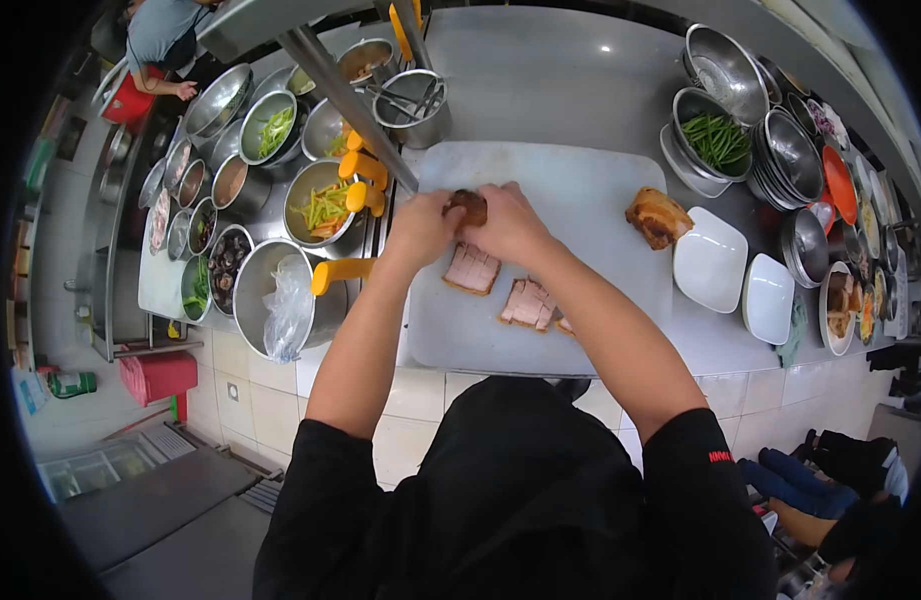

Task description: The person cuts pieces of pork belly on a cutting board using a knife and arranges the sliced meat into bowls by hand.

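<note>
At the upper left of the white cutting board (581, 240), both my hands close around a brown-skinned piece of meat (469, 207). My left hand (426, 228) has its fingers curled at the piece's left side. From the right, my right hand (508, 222) grips the same piece, its fingers partly hiding it. Just below my hands lies a scored block of roast pork belly (472, 268), pale on top with browned edges. A second scored pork block (528, 303) sits lower right, and a sliver of another shows behind my right forearm. Farther right rests a larger golden-brown roast pork chunk (660, 218).
Two white dishes (711, 262) stand right of the board, with a bowl of green beans (716, 140) behind them. Yellow-handled tools (365, 180) and steel bowls of cut vegetables crowd the left. A slanting metal post (351, 105) rises near my left hand. Another person (166, 45) is at far upper left.
</note>
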`<control>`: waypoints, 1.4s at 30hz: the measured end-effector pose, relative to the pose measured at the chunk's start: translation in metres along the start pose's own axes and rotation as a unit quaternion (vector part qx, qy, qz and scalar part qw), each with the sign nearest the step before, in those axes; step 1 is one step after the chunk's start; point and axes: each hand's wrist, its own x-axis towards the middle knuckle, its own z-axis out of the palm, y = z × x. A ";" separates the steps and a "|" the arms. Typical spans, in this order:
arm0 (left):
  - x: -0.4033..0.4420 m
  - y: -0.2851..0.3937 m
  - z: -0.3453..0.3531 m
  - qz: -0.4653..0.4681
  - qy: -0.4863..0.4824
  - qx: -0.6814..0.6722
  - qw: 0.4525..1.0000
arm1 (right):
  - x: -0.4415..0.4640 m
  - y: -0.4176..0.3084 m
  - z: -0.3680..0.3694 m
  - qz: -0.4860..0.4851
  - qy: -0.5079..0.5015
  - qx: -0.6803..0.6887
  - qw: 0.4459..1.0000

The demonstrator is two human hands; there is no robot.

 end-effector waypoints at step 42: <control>-0.115 0.073 0.031 -0.035 -0.095 -0.278 0.955 | -0.109 0.038 -0.037 -0.144 -0.140 -0.225 0.954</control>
